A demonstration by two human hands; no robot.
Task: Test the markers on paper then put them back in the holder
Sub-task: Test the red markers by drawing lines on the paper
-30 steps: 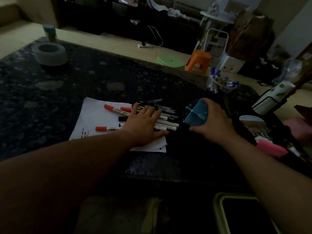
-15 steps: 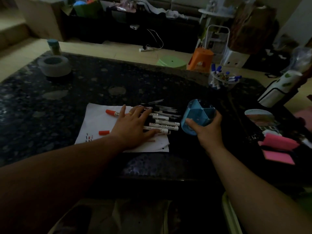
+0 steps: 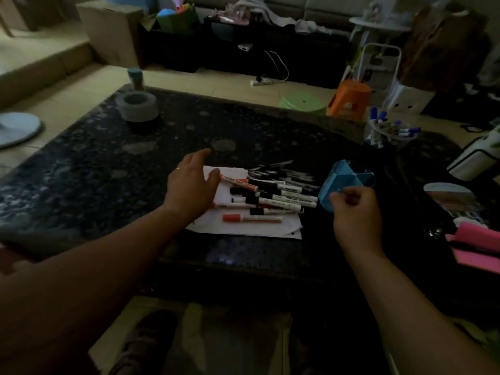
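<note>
A dark speckled stone surface fills most of the head view, and the person's two forearms reach across it from the near edge. A white sheet of paper lies in the middle of the surface. The left hand is spread over the paper's left end with its fingers straight and relaxed and nothing in them; the thumb tip is just beside a red-capped marker. The right hand has its fingers loosely curled with no visible grip. Their tips are at the near wall of the blue holder, and contact cannot be told. The holder is tilted, just right of the paper, and its divided opening shows. The markers, with white barrels and black or red caps, lie heaped on the paper between the hands. A grey tape roll sits at the far left, pink notes at the right edge.
</note>
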